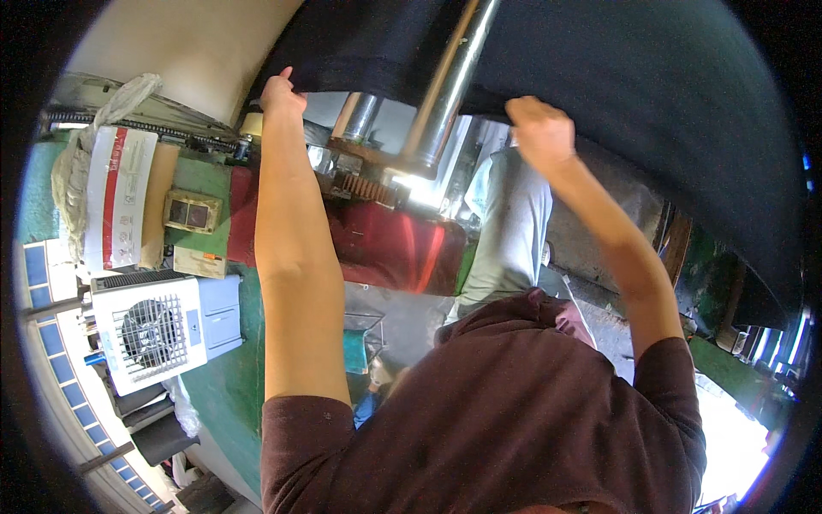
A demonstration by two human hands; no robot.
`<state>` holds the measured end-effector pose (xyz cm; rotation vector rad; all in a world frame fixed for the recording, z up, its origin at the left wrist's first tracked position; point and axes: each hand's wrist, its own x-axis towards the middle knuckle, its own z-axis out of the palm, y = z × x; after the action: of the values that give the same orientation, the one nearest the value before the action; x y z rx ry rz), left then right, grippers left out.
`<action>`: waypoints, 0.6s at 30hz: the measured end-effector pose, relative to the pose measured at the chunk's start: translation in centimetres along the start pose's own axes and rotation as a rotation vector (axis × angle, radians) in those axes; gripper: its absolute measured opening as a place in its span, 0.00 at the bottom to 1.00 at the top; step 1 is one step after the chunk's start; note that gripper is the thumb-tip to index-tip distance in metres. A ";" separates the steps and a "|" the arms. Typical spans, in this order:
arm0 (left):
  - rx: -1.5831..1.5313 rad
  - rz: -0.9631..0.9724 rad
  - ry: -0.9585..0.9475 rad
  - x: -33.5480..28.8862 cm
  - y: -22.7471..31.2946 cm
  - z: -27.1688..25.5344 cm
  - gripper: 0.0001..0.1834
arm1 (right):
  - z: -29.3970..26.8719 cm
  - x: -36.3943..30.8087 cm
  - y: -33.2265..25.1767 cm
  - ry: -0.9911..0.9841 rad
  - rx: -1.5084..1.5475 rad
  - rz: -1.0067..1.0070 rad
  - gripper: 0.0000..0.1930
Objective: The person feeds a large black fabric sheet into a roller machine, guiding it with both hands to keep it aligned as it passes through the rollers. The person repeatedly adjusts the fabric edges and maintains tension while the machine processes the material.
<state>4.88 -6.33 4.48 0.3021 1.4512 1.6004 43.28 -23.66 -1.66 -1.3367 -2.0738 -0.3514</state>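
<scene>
A wide sheet of black fabric (651, 77) spreads across the top and right of the view. Its near edge is pinched by my left hand (283, 94), at the left end beside a pale curved surface. Farther right, my right hand (543, 133) is closed on the same edge, its fingertips partly hidden. Between my hands the edge sags a little. A long shiny metal roller (449, 81) slants up between the hands, over the fabric. Behind the edge, a shorter metal cylinder (358, 116) shows.
Close below my hands runs a red machine beam (385, 248) with a toothed gear (366, 188). At left are a switch box (193, 212), a white printed bag (120, 197) and a white fan unit (147, 330). Green machine frame (706, 295) stands at right.
</scene>
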 end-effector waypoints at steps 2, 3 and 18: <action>-0.014 0.036 0.122 0.9 -0.3 -0.6 0.18 | -1.7 -3.0 4.6 -0.123 -0.176 0.154 0.06; -0.010 0.014 0.068 1.5 -0.5 -0.9 0.16 | -3.3 -4.9 7.0 -0.160 -0.183 0.230 0.08; 0.233 0.036 -0.070 2.7 -0.8 0.2 0.19 | -10.1 -20.7 10.5 -0.134 -0.295 0.859 0.07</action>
<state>3.89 -4.25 2.78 0.5156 1.5873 1.4346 62.07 -39.25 -8.41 -2.3163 -1.3780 -0.1853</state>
